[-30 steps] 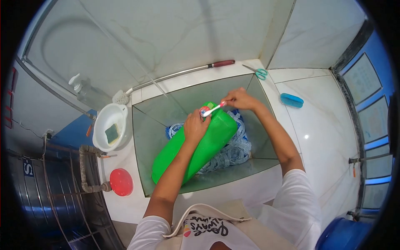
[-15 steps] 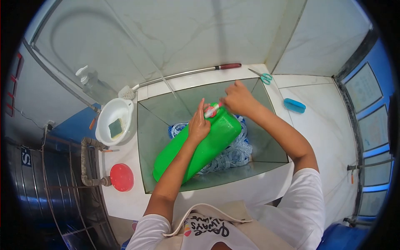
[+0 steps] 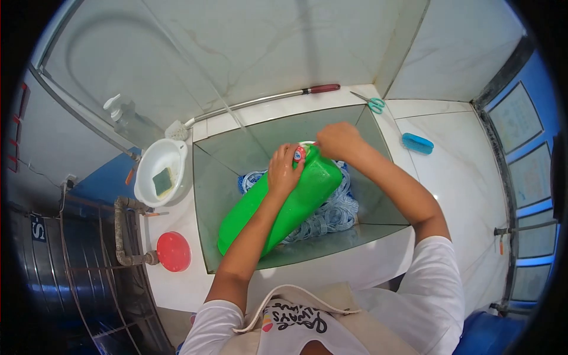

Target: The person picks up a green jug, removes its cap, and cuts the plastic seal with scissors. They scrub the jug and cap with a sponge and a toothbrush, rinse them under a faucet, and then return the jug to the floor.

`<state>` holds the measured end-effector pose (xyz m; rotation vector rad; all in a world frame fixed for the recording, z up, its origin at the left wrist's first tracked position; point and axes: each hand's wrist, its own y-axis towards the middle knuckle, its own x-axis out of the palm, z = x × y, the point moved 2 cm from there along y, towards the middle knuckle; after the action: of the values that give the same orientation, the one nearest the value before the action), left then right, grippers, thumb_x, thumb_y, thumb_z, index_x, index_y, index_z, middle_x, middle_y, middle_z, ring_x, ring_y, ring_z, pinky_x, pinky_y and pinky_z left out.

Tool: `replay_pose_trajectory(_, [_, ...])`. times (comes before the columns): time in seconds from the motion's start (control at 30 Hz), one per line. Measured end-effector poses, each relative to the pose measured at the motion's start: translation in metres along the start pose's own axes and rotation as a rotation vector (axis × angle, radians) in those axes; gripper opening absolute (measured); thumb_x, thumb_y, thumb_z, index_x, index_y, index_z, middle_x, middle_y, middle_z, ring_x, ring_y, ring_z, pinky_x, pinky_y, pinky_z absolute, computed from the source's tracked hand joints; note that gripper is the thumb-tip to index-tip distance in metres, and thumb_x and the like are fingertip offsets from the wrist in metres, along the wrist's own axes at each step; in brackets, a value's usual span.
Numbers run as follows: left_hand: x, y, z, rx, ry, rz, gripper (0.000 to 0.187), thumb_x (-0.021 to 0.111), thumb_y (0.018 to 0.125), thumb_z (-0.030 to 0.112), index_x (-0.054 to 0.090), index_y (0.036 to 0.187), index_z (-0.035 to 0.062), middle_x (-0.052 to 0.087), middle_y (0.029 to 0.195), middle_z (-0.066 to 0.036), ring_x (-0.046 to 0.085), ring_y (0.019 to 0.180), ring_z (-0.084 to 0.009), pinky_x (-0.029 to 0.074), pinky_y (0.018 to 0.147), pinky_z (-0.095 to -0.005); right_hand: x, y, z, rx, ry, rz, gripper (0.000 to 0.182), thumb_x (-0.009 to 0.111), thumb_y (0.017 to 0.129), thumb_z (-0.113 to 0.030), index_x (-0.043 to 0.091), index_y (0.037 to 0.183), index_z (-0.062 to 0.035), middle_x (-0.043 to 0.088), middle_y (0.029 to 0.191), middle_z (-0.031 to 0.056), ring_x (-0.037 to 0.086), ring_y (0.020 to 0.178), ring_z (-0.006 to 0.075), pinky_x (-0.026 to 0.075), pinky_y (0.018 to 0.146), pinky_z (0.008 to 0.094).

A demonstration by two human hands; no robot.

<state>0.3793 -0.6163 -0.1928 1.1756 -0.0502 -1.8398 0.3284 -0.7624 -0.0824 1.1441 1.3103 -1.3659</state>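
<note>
A large green plastic jug lies tilted across the glass-walled basin, its top end pointing away from me. My left hand grips the jug near its top, fingers curled beside a round red-and-white piece. At the jug's top corner, my right hand is closed, with a bit of red showing at its fingertips. What it pinches is mostly hidden. Under the jug lie coiled blue-and-white bands on the basin floor.
To the left stand a white bowl with a sponge, a pump bottle and a red lid. A long-handled brush lies behind the basin. Scissors and a blue brush are on the right.
My left fingers have curled in around the red-and-white piece, which now shows its round face instead of a stretched strip. My right hand has shifted slightly downward beside the jug's top.
</note>
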Motion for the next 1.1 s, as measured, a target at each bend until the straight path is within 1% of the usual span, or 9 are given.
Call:
replay_pose_trajectory(0.1, [-0.001,0.004,0.007,0.076,0.068,0.119,0.041,0.066,0.077,0.03,0.053,0.107,0.0046,0.051,0.103,-0.015,0.051,0.098,-0.0327,0.041,0.08,-0.0429,0.017,0.015,-0.001,-0.032,0.009,-0.008,0.018,0.058,0.073,-0.019,0.069,0.078,-0.0052,0.067,0.081,0.0165,0.066,0.076,0.0311,0.053,0.067,0.0413])
replay_pose_trajectory(0.2, [0.0,-0.002,-0.006,-0.211,0.103,0.069,0.043,0.066,0.076,0.028,0.052,0.112,0.0073,0.051,0.104,-0.013,0.051,0.099,-0.0321,0.04,0.082,-0.0422,0.001,0.01,-0.004,0.031,0.048,-0.044,0.021,0.06,0.073,-0.024,0.068,0.076,-0.005,0.066,0.078,0.017,0.065,0.074,0.034,0.052,0.066,0.0418])
replay_pose_trajectory(0.3, [0.002,-0.002,-0.003,-0.208,0.068,-0.192,0.042,0.065,0.078,0.03,0.053,0.11,0.005,0.051,0.104,-0.014,0.051,0.098,-0.0329,0.042,0.081,-0.042,0.009,0.007,-0.006,0.039,0.021,-0.005,0.021,0.06,0.072,-0.023,0.068,0.077,-0.0042,0.065,0.079,0.0178,0.065,0.075,0.0341,0.052,0.066,0.042])
replay_pose_trajectory(0.37, [0.0,0.0,-0.005,-0.006,0.011,-0.03,0.043,0.062,0.08,0.036,0.053,0.109,0.0053,0.054,0.101,-0.013,0.052,0.097,-0.0319,0.042,0.081,-0.0423,0.016,0.013,-0.011,0.037,0.005,-0.001,0.021,0.06,0.072,-0.024,0.068,0.079,-0.0056,0.066,0.08,0.0174,0.065,0.076,0.0338,0.052,0.067,0.0426])
replay_pose_trajectory(0.5, [-0.01,-0.002,0.009,-0.025,0.073,0.071,0.042,0.062,0.08,0.036,0.055,0.108,0.0058,0.056,0.098,-0.011,0.053,0.096,-0.0295,0.042,0.08,-0.0415,-0.005,-0.005,0.021,0.098,0.033,-0.028,0.019,0.061,0.073,-0.025,0.068,0.079,-0.0083,0.066,0.082,0.0158,0.064,0.078,0.0332,0.052,0.068,0.0429])
replay_pose_trajectory(0.57, [0.002,0.0,-0.001,-0.256,0.079,-0.157,0.044,0.063,0.079,0.035,0.055,0.111,0.0072,0.058,0.1,-0.01,0.054,0.098,-0.0277,0.042,0.08,-0.0412,0.005,-0.002,0.041,0.128,0.009,-0.013,0.015,0.062,0.074,-0.023,0.07,0.08,-0.0125,0.066,0.083,0.0133,0.064,0.082,0.0307,0.05,0.07,0.0426])
replay_pose_trajectory(0.9, [-0.002,0.002,0.002,0.035,0.029,-0.06,0.04,0.057,0.083,0.037,0.054,0.111,0.0087,0.055,0.106,-0.009,0.055,0.095,-0.0287,0.041,0.077,-0.0426,0.061,0.033,0.066,-0.237,-0.013,0.296,0.013,0.065,0.073,-0.023,0.07,0.08,-0.014,0.066,0.079,0.0089,0.063,0.081,0.0268,0.048,0.069,0.0396])
replay_pose_trajectory(0.97, [0.003,-0.001,-0.001,-0.219,0.044,0.002,0.039,0.059,0.082,0.034,0.054,0.112,0.0096,0.056,0.104,-0.009,0.056,0.095,-0.029,0.042,0.076,-0.0428,0.06,0.03,0.082,-0.114,0.066,0.194,0.014,0.065,0.074,-0.024,0.071,0.084,-0.0172,0.066,0.082,0.0077,0.063,0.081,0.0269,0.048,0.07,0.0415])
replay_pose_trajectory(1.1, [0.001,0.004,-0.01,-0.298,0.008,-0.157,0.04,0.06,0.082,0.034,0.053,0.113,0.0096,0.056,0.102,-0.01,0.056,0.093,-0.0303,0.043,0.076,-0.0429,0.055,0.052,0.104,-0.066,0.196,0.011,0.018,0.059,0.078,-0.021,0.07,0.091,-0.0203,0.066,0.082,0.0067,0.061,0.079,0.0271,0.047,0.069,0.0382])
